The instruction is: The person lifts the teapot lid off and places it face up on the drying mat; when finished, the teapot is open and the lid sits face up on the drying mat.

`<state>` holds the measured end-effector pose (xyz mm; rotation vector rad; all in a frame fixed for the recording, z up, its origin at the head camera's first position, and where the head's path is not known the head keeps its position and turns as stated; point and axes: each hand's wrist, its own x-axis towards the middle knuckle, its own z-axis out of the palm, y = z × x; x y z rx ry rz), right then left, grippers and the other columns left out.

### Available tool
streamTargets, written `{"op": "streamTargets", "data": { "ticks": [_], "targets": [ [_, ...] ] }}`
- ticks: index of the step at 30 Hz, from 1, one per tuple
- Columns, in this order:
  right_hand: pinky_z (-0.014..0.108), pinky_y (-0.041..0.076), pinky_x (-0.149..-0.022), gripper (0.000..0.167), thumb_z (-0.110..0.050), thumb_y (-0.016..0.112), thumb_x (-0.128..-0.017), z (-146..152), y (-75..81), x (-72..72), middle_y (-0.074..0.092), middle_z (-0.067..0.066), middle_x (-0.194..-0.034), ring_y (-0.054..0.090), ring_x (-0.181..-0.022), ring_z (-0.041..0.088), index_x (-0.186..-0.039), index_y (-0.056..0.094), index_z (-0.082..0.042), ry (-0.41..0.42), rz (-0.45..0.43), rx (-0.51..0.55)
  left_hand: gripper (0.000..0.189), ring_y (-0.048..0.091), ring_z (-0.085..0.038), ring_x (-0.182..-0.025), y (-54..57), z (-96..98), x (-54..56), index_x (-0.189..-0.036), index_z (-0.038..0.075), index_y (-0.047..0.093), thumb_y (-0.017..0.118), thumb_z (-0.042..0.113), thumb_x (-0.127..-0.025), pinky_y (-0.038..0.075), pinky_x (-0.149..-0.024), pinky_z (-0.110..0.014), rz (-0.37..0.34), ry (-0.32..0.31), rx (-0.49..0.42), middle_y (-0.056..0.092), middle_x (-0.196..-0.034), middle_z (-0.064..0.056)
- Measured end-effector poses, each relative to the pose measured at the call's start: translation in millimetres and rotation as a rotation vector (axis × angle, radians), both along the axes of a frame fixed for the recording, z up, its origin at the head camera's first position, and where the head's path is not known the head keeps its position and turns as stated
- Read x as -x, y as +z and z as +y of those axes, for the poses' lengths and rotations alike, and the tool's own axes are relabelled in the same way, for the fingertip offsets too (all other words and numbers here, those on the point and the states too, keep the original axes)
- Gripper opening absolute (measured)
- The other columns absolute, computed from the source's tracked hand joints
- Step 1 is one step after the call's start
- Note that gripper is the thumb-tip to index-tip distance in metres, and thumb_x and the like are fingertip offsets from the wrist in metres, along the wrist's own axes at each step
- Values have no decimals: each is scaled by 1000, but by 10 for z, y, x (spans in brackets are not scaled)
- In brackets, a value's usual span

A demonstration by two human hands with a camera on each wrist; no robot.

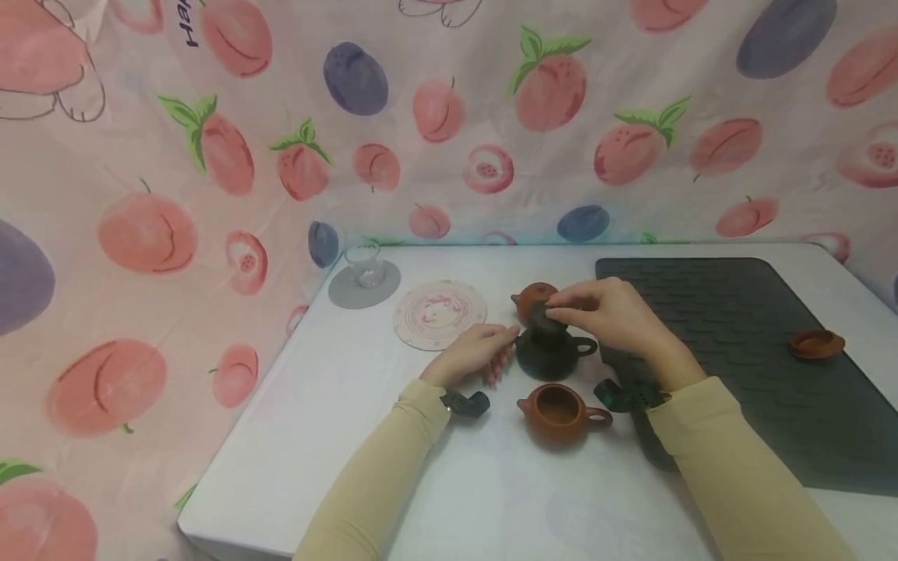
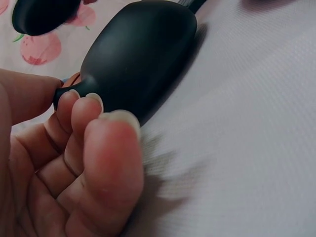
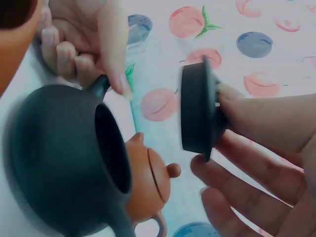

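Observation:
A black teapot [image 1: 546, 358] stands on the white table, its spout to the left and its handle to the right. My left hand [image 1: 477, 352] pinches the spout between thumb and fingers, as the left wrist view shows up close. Above the pot's mouth, my right hand [image 1: 609, 315] holds the black lid [image 3: 196, 108] by its knob, tilted in the right wrist view and apart from the pot. The pot's dark opening [image 3: 112, 148] is uncovered. Just in front sits a brown teapot [image 1: 557, 417] without a lid, and behind is a lidded brown teapot [image 3: 147, 180].
On the right lies a dark ridged mat [image 1: 715, 351] with a small brown dish-like piece [image 1: 817, 344] near its right edge. A round patterned coaster [image 1: 440, 315] and a clear glass cup [image 1: 368, 269] on a grey coaster [image 1: 344, 290] are at the back left.

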<state>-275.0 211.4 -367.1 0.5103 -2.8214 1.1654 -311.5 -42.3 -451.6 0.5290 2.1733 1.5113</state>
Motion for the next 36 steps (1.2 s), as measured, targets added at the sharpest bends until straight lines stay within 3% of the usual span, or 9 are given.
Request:
{"op": "streamTargets", "data": {
  "ticks": [9, 20, 26, 32, 36],
  "targets": [
    [59, 48, -99, 46, -50, 73, -94, 32, 19, 3, 68, 9, -125, 65, -117, 30, -123, 74, -15, -69, -22, 156, 52, 58, -19, -53, 17, 2, -12, -88, 1, 61, 51, 49, -106, 53, -51, -30, 0, -4, 2, 59, -71, -7],
    [64, 38, -105, 52, -52, 70, -95, 50, 57, -21, 67, 11, -126, 61, -116, 30, -128, 70, -12, -104, -117, 327, 52, 57, -18, -50, 14, 8, -18, -88, 1, 61, 51, 49, -106, 53, -50, -30, 5, 4, 9, 59, -70, -6],
    [53, 39, -110, 52, -46, 69, -97, 76, 73, -17, 61, 8, -130, 61, -114, 23, -131, 65, -6, -76, -167, 471, 53, 57, -18, -50, 25, 9, -32, -89, 0, 61, 51, 49, -106, 52, -49, -30, 2, 7, 7, 59, -70, -6],
    [32, 44, -107, 41, -30, 63, -104, 124, 140, -20, 60, 3, -129, 62, -119, 14, -133, 54, -2, 53, -347, 812, 53, 57, -18, -50, 28, 8, -30, -89, 1, 62, 51, 49, -106, 52, -49, -29, 3, 10, 10, 59, -70, -6],
    [29, 42, -109, 35, -26, 62, -105, 130, 172, -22, 61, 2, -131, 62, -121, 15, -135, 56, -9, 83, -411, 946, 53, 57, -18, -50, 20, 6, -24, -88, 1, 62, 51, 49, -106, 52, -49, -30, 3, 14, 3, 58, -70, -6]
  ]
}}
